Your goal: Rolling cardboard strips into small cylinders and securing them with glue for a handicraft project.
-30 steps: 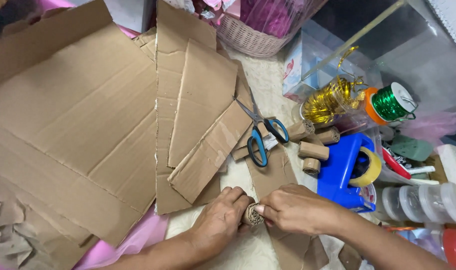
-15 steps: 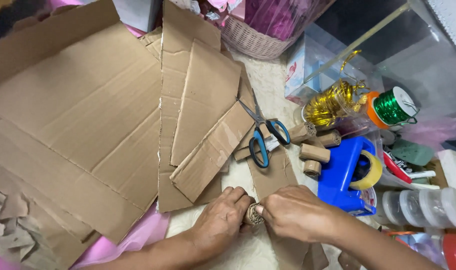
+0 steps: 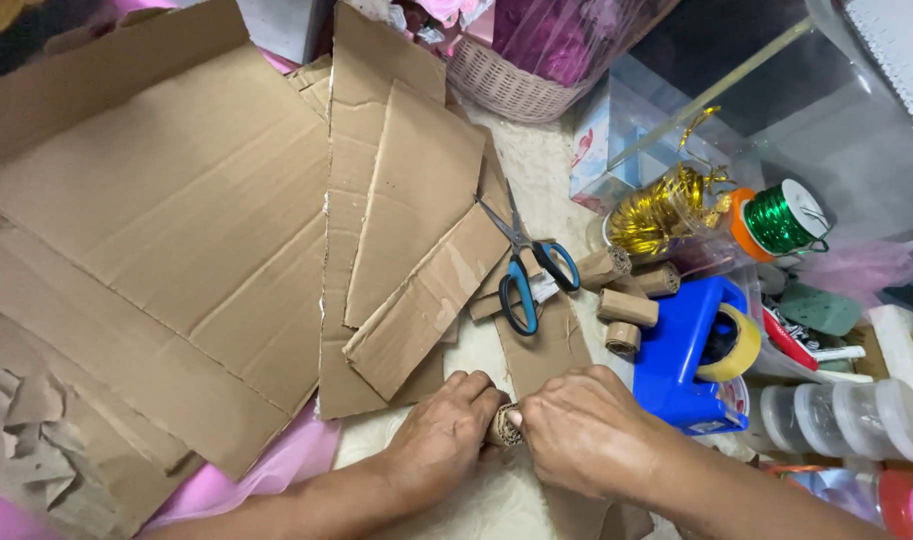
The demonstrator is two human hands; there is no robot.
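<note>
Head view, looking down on a cluttered work surface covered with a pale cloth (image 3: 536, 170). Left hand (image 3: 438, 440) and right hand (image 3: 586, 435) brought together low in the middle, both closed on a small cardboard roll (image 3: 503, 426), its coiled end showing between the fingers; left grip wrapped round the near side, right grip clamped over the far side, knuckles up. Roll held at the near end of a long cardboard strip (image 3: 544, 350) running away toward blue-handled scissors (image 3: 524, 272), lying with blades pointing away on the strip's far end. Step in hand, by appearance: winding the strip into a tight coil, with much of the strip not yet taken up. Next move, as a judgement: firm, even pressure from both grips while turning, so the coil does not spring loose, and the strip kept straight as it feeds. Finished rolls (image 3: 631, 300), four or so, lying just right of the scissors beside a blue tape dispenser (image 3: 681, 365) carrying a roll of tape (image 3: 733, 343). Further right, a tangle of gold ribbon (image 3: 659, 205), a spool of green wire (image 3: 781, 218) and clear plastic tubs (image 3: 836, 420). Large flat cardboard sheets (image 3: 166, 230) spread across the left, smaller offcuts (image 3: 416, 260) overlapping toward the middle, pink plastic (image 3: 276, 460) showing beneath. Woven basket (image 3: 506, 85) at the top.
</note>
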